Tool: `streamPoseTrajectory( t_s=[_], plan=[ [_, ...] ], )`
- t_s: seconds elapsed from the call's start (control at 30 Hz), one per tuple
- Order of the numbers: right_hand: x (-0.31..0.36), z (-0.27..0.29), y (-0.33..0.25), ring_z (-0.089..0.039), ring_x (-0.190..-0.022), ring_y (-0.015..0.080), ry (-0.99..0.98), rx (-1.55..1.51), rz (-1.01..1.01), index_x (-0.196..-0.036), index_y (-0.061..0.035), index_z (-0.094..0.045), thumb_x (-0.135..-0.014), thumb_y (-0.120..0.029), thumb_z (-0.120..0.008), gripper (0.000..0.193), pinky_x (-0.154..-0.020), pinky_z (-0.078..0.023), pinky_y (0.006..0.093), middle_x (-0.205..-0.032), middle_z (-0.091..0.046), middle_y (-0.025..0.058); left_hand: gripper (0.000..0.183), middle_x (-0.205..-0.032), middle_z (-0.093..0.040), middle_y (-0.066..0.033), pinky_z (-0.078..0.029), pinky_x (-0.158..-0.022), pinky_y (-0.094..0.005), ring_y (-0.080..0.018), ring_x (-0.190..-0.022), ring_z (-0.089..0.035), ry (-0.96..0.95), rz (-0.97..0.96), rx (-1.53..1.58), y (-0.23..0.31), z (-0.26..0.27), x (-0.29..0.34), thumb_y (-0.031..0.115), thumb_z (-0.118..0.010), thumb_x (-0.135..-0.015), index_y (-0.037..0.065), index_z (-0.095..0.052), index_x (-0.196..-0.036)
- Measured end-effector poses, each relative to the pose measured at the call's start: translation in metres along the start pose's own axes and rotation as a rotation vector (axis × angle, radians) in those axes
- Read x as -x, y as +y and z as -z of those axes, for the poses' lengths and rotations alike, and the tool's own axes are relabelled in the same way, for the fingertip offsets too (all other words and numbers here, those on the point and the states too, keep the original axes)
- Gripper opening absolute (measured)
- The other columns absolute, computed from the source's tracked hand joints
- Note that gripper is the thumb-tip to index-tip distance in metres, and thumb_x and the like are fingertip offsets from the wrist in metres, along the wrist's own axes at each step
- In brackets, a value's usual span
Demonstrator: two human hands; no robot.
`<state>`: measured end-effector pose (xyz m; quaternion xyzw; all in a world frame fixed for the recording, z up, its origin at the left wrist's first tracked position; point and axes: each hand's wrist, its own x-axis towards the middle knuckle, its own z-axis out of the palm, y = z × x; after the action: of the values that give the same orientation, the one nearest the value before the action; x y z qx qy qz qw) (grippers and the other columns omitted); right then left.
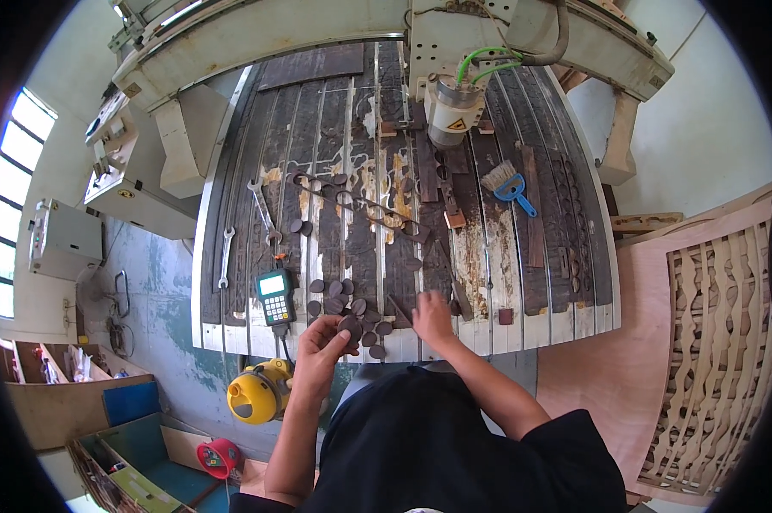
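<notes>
Left arm: my bare forearm rises from the lower edge, elbow bent and kept close to my body.
Left hand: raised in front of my chest, palm turned inward, fingers curled together at the tips as in a pinch.
Right arm: my upper arm wears a short dark sleeve; the bare forearm slants up and leftward from the elbow.
Right hand: stretched forward past the left one, back of the hand towards me, fingers bent downward, loosely spread.
Spacing: my two hands are near each other, not touching.
</notes>
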<state>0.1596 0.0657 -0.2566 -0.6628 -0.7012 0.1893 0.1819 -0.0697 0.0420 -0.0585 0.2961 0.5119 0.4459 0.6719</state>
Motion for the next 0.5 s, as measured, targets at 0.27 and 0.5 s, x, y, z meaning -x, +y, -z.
streamPoseTrajectory(
  t_s=[0.27, 0.5],
  plan=[
    [0.027, 0.017, 0.041, -0.059, -0.093, 0.038, -0.049, 0.256, -0.146, -0.104, -0.0043, -0.054, -0.078, -0.019, -0.068, 0.033, -0.076, -0.047, 0.0489, -0.107, -0.053, 0.02, 0.015, -0.094, -0.065, -0.0111, -0.055, -0.069, -0.0301, -0.0176, -0.078, -0.064, -0.072, 0.069, 0.125, 0.002, -0.015, -0.007, 0.009, -0.054, -0.095, 0.0, -0.053, -0.107],
    [0.026, 0.017, 0.036, -0.06, -0.086, 0.037, -0.055, 0.14, -0.141, -0.091, -0.0042, -0.061, -0.078, -0.021, -0.067, 0.022, -0.074, -0.048, 0.0474, -0.1, -0.052, 0.0195, 0.015, -0.092, -0.065, -0.0161, -0.054, -0.066, -0.0305, -0.0223, -0.076, -0.067, -0.186, 0.122, 0.152, 0.012, -0.027, -0.014, 0.014, -0.05, -0.097, 0.004, -0.048, -0.108]
  ],
)
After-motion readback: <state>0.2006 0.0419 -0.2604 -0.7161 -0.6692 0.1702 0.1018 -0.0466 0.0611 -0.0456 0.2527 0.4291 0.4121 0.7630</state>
